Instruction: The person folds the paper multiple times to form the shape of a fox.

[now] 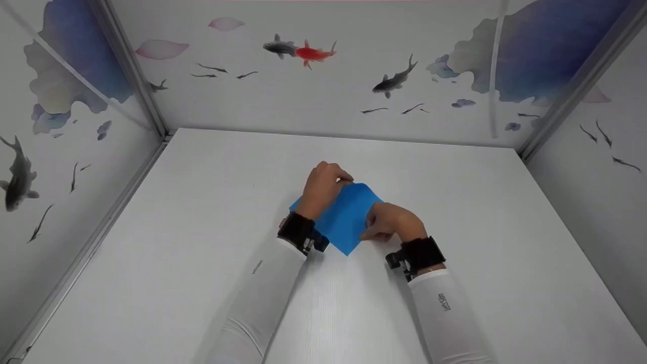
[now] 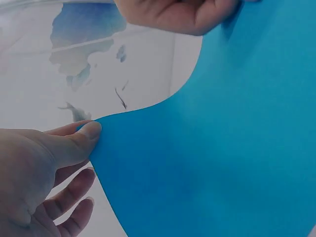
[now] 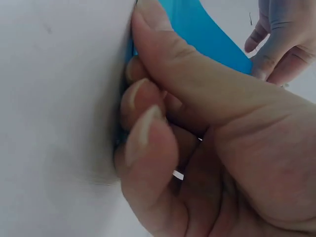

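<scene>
A blue sheet of paper (image 1: 345, 217) is held over the white table between both hands, one pointed corner toward the person. At its far edge, the left hand (image 1: 325, 183) pinches a corner; in the left wrist view the thumb (image 2: 89, 134) presses on top while the lower fingers stay loosely bent. On the near right edge the right hand (image 1: 391, 222) grips the sheet between thumb and curled fingers, low over the tabletop. The right wrist view shows the thumb (image 3: 168, 42) along the paper's edge. Between the hands, the sheet's free edge bows in a curve.
The white table (image 1: 202, 202) spreads around the hands. Printed panels with fish and leaf shapes (image 1: 313, 91) stand at the back and both sides, joined by grey metal posts (image 1: 134, 65). Each wrist wears a black strap with a small camera (image 1: 404, 260).
</scene>
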### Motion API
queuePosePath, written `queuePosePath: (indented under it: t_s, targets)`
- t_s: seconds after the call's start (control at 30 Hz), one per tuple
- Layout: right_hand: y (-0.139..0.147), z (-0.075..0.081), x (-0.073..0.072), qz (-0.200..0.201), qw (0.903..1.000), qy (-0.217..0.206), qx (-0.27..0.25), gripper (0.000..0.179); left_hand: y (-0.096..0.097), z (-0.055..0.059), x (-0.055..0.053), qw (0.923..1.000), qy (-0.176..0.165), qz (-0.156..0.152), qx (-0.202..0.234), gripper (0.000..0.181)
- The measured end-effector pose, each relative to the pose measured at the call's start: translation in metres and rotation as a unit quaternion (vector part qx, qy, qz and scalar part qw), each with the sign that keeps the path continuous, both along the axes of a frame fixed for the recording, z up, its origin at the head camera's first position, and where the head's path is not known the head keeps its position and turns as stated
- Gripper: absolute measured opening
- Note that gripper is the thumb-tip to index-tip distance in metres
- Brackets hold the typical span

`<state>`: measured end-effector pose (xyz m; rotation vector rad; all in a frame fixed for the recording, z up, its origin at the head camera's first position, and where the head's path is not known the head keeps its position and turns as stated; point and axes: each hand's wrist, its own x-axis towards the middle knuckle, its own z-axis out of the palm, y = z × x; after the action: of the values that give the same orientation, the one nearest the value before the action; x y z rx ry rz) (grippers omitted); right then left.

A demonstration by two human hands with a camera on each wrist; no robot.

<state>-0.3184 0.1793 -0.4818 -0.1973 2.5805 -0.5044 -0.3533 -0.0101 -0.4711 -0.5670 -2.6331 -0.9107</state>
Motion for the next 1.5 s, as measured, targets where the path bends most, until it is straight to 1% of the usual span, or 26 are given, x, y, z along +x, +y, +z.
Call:
queuePosePath:
  t_s: [0.07,0.17,0.23,0.3,0.37,0.47,0.5,0.6,0.67,0.73,0.83,0.93,1.03,1.13,1.2,1.27,1.4,1.5]
  targets:
    - [-0.002,0.002,-0.003,0.001,0.9999,0.010,-0.004,0.033,-0.003,0.008,0.008,0.9999,-0.011,-0.007,-0.003,0.014]
    - [-0.004,0.005,-0.007,0.002,0.9997,0.021,-0.008,0.034,-0.005,0.015,0.021,0.9987,-0.045,-0.024,-0.005,0.017]
    - [-0.004,0.006,-0.008,0.000,0.9994,0.034,-0.011,0.033,-0.006,0.015,0.027,0.9971,-0.067,-0.035,-0.010,0.018]
    - [-0.002,0.005,-0.009,-0.006,0.9989,0.044,-0.013,0.034,-0.006,0.012,0.031,0.9945,-0.094,-0.044,-0.017,0.019]
    - [0.000,0.002,-0.011,-0.013,0.9986,0.048,-0.016,0.036,-0.005,0.007,0.032,0.9916,-0.118,-0.046,-0.028,0.018]
    - [0.005,-0.001,-0.011,-0.028,0.9986,0.041,-0.016,0.039,0.001,-0.003,0.033,0.9874,-0.140,-0.044,-0.059,0.017]
    - [0.006,-0.001,-0.011,-0.034,0.9984,0.041,-0.015,0.039,0.004,-0.005,0.032,0.9866,-0.141,-0.046,-0.067,0.017]
    - [0.015,-0.001,-0.009,-0.055,0.9976,0.040,-0.008,0.038,0.015,-0.012,0.031,0.9839,-0.140,-0.067,-0.089,0.015]
    - [0.018,-0.001,-0.008,-0.061,0.9969,0.050,-0.006,0.036,0.017,-0.015,0.031,0.9831,-0.142,-0.080,-0.085,0.013]
    - [0.018,-0.002,-0.008,-0.064,0.9965,0.052,-0.008,0.040,0.015,-0.019,0.031,0.9828,-0.144,-0.086,-0.077,0.011]
    - [0.016,-0.002,-0.008,-0.063,0.9961,0.060,-0.013,0.052,0.008,-0.023,0.032,0.9827,-0.153,-0.081,-0.066,0.010]
    - [0.011,-0.003,-0.009,-0.063,0.9966,0.053,-0.008,0.058,0.001,-0.026,0.033,0.9803,-0.171,-0.077,-0.063,0.010]
    - [0.006,0.000,-0.010,-0.055,0.9974,0.046,0.004,0.055,-0.004,-0.027,0.033,0.9784,-0.184,-0.075,-0.057,0.011]
    - [0.008,0.006,-0.012,-0.053,0.9981,0.029,0.008,0.044,-0.007,-0.026,0.031,0.9790,-0.185,-0.072,-0.045,0.012]
    - [0.013,0.008,-0.013,-0.062,0.9981,0.003,-0.002,0.037,-0.007,-0.026,0.031,0.9791,-0.187,-0.070,-0.037,0.012]
    - [0.019,0.007,-0.014,-0.074,0.9964,-0.031,-0.027,0.034,-0.007,-0.027,0.031,0.9780,-0.195,-0.068,-0.029,0.012]
    - [0.027,0.001,-0.014,-0.086,0.9881,-0.110,-0.064,0.035,-0.006,-0.030,0.032,0.9742,-0.214,-0.067,-0.026,0.012]
    - [0.028,-0.004,-0.014,-0.097,0.9808,-0.144,-0.089,0.036,-0.004,-0.032,0.032,0.9745,-0.213,-0.065,-0.028,0.013]
